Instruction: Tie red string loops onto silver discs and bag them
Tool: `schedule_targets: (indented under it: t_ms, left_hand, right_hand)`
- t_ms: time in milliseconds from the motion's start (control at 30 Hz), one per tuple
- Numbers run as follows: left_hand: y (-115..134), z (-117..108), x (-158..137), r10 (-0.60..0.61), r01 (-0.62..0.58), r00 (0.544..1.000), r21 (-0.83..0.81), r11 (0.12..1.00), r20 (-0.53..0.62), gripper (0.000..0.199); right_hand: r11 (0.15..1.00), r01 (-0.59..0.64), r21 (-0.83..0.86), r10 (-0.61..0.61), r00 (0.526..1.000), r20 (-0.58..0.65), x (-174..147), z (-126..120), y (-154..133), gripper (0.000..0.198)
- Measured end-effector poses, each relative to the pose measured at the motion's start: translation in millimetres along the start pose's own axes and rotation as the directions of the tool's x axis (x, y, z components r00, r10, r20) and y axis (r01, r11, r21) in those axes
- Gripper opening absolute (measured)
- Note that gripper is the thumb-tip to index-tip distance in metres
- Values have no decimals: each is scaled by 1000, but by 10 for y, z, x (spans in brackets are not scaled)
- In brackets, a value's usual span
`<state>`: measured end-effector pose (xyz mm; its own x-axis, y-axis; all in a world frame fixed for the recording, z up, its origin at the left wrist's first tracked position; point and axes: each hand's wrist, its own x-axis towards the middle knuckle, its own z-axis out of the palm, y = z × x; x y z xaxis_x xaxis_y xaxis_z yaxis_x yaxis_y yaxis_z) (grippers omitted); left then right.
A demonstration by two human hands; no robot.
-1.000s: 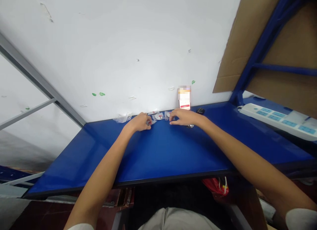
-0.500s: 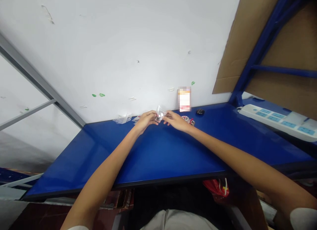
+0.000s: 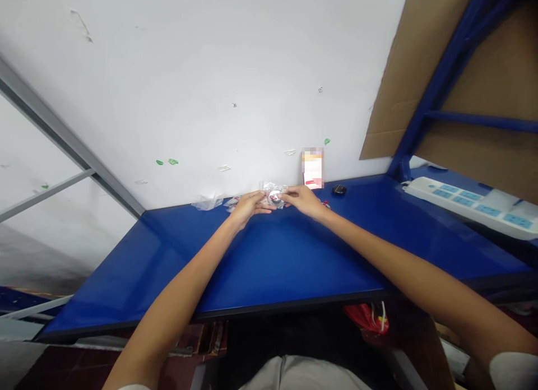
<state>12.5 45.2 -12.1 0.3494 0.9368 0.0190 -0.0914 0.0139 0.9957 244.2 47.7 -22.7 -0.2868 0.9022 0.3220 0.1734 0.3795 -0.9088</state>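
Over the back of the blue table, my left hand (image 3: 249, 207) pinches the left side of a small clear plastic bag (image 3: 266, 186). A round, shiny disc with a red mark (image 3: 275, 197) shows at the bag, but whether it lies fully inside I cannot tell. From the right, my right hand (image 3: 306, 201) grips the bag and disc between thumb and fingers. Behind my left hand lie some red-and-white pieces in clear wrap (image 3: 231, 203), partly covered. A small red piece (image 3: 327, 204) peeks out past my right wrist.
Loose clear plastic bags (image 3: 207, 201) lie against the wall on the left. A blurred upright card or box (image 3: 313, 170) leans on the wall, with a small black object (image 3: 339, 189) beside it. A white power strip (image 3: 474, 202) runs along the right.
The bag, peaked upward before, is now spread wider, and the disc faces me more fully. My right hand has turned slightly and now hides most of the round pieces behind it.
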Motion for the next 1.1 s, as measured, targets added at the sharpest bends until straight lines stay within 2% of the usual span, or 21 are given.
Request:
schedule_targets:
  t_ms: [100, 167, 233, 300, 367, 467, 533, 600, 700, 800, 933, 1100]
  left_hand:
    - [-46, -4, 22, -5, 5, 999, 14, 1000, -48, 28]
    - [-53, 11, 34, 33, -22, 986, 68, 997, -160, 19]
    - [-33, 31, 39, 119, -82, 949, 136, 987, -293, 13]
    - [1, 62, 27, 191, -139, 917, 167, 976, -351, 14]
    - [31, 112, -7, 180, -144, 931, 134, 980, -317, 21]
    - [31, 202, -69, 64, -57, 970, 38, 998, -233, 32]
    - [4, 247, -94, -11, -1, 985, -69, 998, -172, 31]
    - [-31, 269, -98, -74, 56, 994, -205, 977, -82, 28]
    - [-82, 277, -91, -132, 136, 991, -331, 934, 34, 36]
    - [-133, 282, -90, -124, 148, 988, -365, 919, 88, 40]
    - [-191, 279, -90, -134, 193, 971, -322, 927, 198, 44]
    - [-207, 270, -86, -115, 181, 971, -336, 924, 208, 35]
  right_hand:
    - [999, -27, 24, 27, 999, -18, 3, -23, -27, 40]
    - [999, -49, 16, 50, 998, -38, 2, -26, -43, 39]
    - [997, -68, 21, 70, 996, -57, -2, -19, -60, 38]
    - [996, -81, 40, 84, 994, -76, -6, -7, -80, 39]
    - [995, -80, 56, 84, 993, -86, -11, 1, -106, 43]
    - [996, -57, 65, 63, 994, -93, -22, -11, -161, 48]
    - [997, -43, 61, 49, 994, -102, -31, -37, -200, 49]
    - [999, -31, 37, 35, 992, -118, -38, -72, -230, 49]
    - [1000, -4, -22, 1, 992, -127, -39, -123, -253, 48]
    - [998, 11, -63, -20, 989, -144, -30, -154, -263, 50]
    - [999, 5, -46, -13, 986, -165, -17, -178, -294, 49]
    - [998, 26, -62, -33, 991, -129, -9, -207, -329, 39]
